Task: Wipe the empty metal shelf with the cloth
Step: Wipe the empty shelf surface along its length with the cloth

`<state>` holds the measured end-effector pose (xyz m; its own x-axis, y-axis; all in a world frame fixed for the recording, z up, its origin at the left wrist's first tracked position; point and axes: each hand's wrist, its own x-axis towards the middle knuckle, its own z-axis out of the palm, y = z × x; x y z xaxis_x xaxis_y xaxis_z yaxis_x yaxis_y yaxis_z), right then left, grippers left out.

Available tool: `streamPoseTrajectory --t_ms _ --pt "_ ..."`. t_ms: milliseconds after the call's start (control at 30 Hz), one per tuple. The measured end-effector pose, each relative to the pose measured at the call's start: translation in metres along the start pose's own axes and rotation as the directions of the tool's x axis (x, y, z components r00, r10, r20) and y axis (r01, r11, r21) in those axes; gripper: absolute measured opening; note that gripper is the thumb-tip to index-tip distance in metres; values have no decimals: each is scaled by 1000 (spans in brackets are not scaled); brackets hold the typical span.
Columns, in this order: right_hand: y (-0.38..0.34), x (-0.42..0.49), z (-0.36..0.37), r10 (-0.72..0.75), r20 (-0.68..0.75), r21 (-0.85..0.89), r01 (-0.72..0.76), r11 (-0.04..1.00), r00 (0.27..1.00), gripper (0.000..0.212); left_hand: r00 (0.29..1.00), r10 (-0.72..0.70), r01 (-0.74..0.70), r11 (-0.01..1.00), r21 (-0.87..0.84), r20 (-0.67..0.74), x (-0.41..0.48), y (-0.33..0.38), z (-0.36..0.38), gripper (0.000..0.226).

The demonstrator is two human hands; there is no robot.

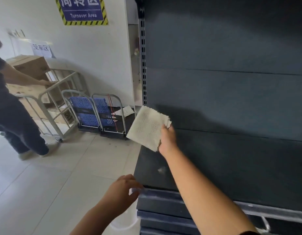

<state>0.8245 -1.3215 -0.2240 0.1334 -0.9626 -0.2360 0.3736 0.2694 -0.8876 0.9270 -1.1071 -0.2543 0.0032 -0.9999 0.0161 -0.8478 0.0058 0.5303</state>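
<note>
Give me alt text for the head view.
The right hand holds a white cloth at the left end of an empty dark metal shelf, while the left hand rests at its front corner. Another person handles a cart behind.

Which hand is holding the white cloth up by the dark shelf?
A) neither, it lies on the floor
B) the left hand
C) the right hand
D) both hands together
C: the right hand grips the cloth by one edge, while the left hand is lower, at the shelf's front corner.
</note>
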Motion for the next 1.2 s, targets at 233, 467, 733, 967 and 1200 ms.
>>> streamPoseTrajectory --t_ms 233,467,733,967,1200 --pt "-81 -21 -176 -581 -179 -737 283 613 794 34 1000 -1 0 999 32 21 3 -4 1 15" --pt "-51 -78 -239 -515 -233 -942 -62 329 825 29 994 80 -81 997 18 69 0 -6 -6 25" --pt "55 -109 -47 -148 88 -989 104 108 985 40 976 153 -152 988 -16 158 -30 -45 -29 35" --pt "94 -129 101 130 -46 -455 -136 880 990 36 977 97 -95 995 -20 189 -55 -97 -59 31" --pt "15 -133 37 -91 -170 -136 68 988 981 25 985 76 -72 997 -32 155 -54 -123 -72 27"
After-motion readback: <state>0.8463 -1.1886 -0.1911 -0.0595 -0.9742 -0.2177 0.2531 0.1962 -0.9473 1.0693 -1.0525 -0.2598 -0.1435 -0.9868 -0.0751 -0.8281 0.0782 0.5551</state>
